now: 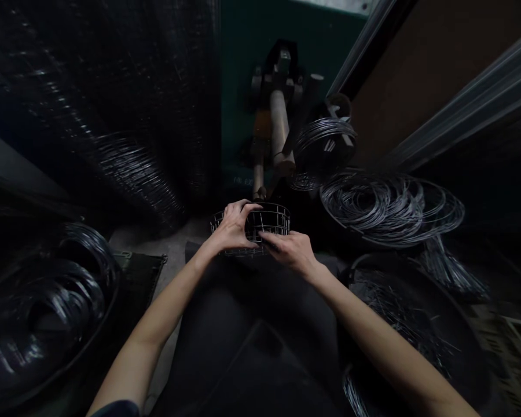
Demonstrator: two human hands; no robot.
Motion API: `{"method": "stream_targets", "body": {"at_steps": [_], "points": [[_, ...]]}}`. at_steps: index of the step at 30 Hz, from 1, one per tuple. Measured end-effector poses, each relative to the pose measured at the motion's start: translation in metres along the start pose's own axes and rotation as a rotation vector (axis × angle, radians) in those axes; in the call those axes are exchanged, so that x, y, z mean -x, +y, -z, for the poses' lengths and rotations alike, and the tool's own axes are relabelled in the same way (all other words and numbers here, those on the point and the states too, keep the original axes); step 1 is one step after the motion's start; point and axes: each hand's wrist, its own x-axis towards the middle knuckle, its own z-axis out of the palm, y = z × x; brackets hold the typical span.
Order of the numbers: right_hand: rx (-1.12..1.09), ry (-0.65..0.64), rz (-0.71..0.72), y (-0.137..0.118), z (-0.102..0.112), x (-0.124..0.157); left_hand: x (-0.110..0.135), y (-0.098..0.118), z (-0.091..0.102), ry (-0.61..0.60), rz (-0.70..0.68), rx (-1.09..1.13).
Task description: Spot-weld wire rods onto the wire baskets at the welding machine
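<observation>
Between my two hands is a round wire basket (272,219) made of thin metal rods, tilted a little above my lap. My left hand (234,226) curls over its left side, thumb low and fingers across the upper rim. On the right, my right hand (292,249) grips the lower near edge, its fingers reaching towards the middle. Part of the wirework is hidden behind my hands. Just beyond the basket, the end of a lower metal rod (259,180) points down from a machine; I cannot tell whether they touch.
A green machine (243,75) with a thick metal arm (279,121) stands ahead. Wire rings (386,208) lie piled to the right, above a dark tub (451,313) of cut wire pieces. More coiled rings (69,289) fill a container at left. Stacked wirework (130,168) rises behind it.
</observation>
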Motion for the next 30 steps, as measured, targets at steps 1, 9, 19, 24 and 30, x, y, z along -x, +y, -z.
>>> {"method": "stream_targets", "body": {"at_steps": [1,9,19,24,30], "points": [[0.007,0.013,0.015,-0.001,-0.001,0.001,0.001,-0.001,0.0,-0.012,-0.006,-0.003],[0.085,0.021,0.032,-0.002,-0.002,0.002,-0.001,-0.002,-0.002,0.068,-0.036,0.007],[0.012,0.058,0.057,0.019,0.002,0.002,-0.011,-0.004,-0.001,0.014,-0.035,-0.015],[0.006,0.09,0.052,0.023,0.002,-0.002,-0.015,-0.003,0.001,0.027,-0.043,-0.024],[0.029,0.08,0.051,0.031,0.0,-0.009,-0.023,-0.005,0.004,0.027,-0.028,-0.005]]}}
